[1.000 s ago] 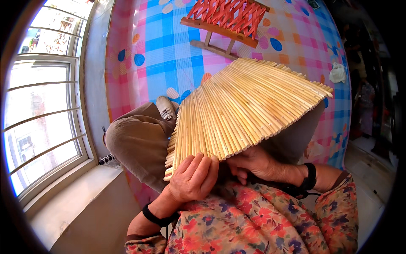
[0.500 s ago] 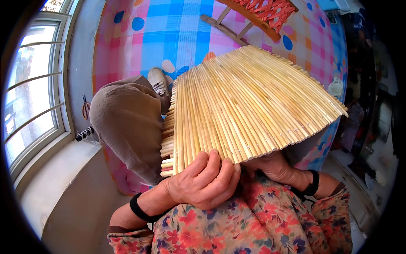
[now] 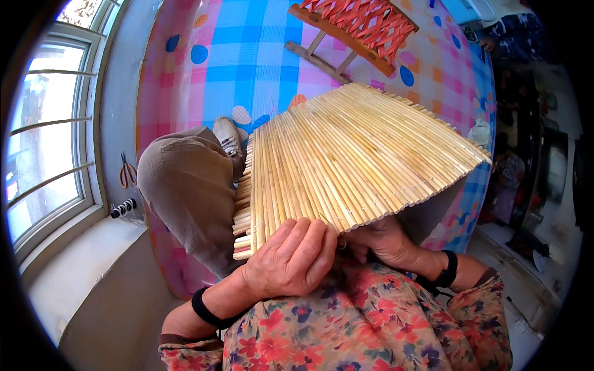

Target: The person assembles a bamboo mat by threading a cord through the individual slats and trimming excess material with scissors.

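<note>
The left hand [image 3: 291, 256] is gripping the near edge, fingers curled, of a wide, pale-yellow mat of slender round sticks [image 3: 352, 161], now sloping away beside the brown-trousered left leg [image 3: 185, 191]. The right hand [image 3: 391, 244] is tucking under that edge, its hold hidden; can't tell! Good work here is wanting even pressure, sticks lying flush, nothing twisting.

Head view, wide fisheye: looking steeply down from the person's head and facing out over the lap. The floral shirt [image 3: 365, 324] is filling the lower edge; the left hand [image 3: 291, 256], right hand [image 3: 385, 242] and stick mat [image 3: 359, 154] are occupying the near middle; the red-strapped wooden frame [image 3: 356, 34] is standing farther off, at top; the window [image 3: 55, 133] (its bars bowing with the lens) is bordering the left.
</note>
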Demonstrator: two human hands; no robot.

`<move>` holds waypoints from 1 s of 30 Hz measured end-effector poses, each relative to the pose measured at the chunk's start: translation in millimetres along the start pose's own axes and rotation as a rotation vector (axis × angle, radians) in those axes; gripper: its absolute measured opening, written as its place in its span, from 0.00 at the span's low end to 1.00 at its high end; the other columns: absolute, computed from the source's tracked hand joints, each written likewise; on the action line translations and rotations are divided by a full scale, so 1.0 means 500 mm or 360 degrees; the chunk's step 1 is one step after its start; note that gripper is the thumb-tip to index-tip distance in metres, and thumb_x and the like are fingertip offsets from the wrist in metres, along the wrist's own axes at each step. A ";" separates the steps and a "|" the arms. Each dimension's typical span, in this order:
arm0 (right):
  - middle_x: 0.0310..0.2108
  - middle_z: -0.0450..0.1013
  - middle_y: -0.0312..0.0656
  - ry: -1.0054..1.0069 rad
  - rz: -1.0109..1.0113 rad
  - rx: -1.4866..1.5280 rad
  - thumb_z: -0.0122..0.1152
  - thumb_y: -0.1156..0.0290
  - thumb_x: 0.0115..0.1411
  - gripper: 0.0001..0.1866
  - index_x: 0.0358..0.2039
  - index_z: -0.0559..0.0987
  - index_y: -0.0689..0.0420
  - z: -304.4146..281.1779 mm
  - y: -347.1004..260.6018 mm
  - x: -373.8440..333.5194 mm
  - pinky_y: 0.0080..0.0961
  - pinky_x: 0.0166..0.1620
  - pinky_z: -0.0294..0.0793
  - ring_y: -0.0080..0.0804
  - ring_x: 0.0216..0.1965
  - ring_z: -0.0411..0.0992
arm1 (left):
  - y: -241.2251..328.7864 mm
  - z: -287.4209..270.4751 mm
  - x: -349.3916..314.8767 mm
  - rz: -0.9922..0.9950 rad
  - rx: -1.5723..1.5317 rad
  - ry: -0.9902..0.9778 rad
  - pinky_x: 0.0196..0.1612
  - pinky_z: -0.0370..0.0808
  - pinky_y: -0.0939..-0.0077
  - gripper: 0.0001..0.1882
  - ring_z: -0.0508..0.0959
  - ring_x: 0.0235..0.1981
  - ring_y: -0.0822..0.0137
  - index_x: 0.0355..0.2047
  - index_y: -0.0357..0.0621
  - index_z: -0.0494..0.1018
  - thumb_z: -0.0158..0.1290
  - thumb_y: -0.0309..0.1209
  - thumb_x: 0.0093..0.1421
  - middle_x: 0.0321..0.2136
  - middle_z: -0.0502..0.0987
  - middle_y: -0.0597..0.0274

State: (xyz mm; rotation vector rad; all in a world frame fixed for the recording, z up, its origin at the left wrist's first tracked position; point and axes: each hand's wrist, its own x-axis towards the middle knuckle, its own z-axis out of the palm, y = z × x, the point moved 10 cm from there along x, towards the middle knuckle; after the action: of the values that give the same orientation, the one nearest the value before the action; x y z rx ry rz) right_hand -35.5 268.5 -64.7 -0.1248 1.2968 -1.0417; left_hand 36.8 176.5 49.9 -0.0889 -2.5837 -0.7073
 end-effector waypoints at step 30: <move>0.20 0.62 0.33 -0.0327 -0.0333 0.0162 0.47 0.63 0.67 0.09 0.38 0.71 0.55 0.045 -0.008 0.024 0.20 0.22 0.65 0.22 0.17 0.60 | 0.008 0.017 0.017 0.0072 0.0387 0.0029 0.34 0.72 0.67 0.17 0.75 0.33 0.58 0.41 0.35 0.70 0.52 0.25 0.49 0.34 0.72 0.54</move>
State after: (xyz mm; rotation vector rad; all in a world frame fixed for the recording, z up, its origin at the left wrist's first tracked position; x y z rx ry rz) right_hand -20.3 248.0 -63.5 -0.2877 1.0585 -1.2371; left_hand 26.4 183.5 49.2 -0.0635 -2.6192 -0.3722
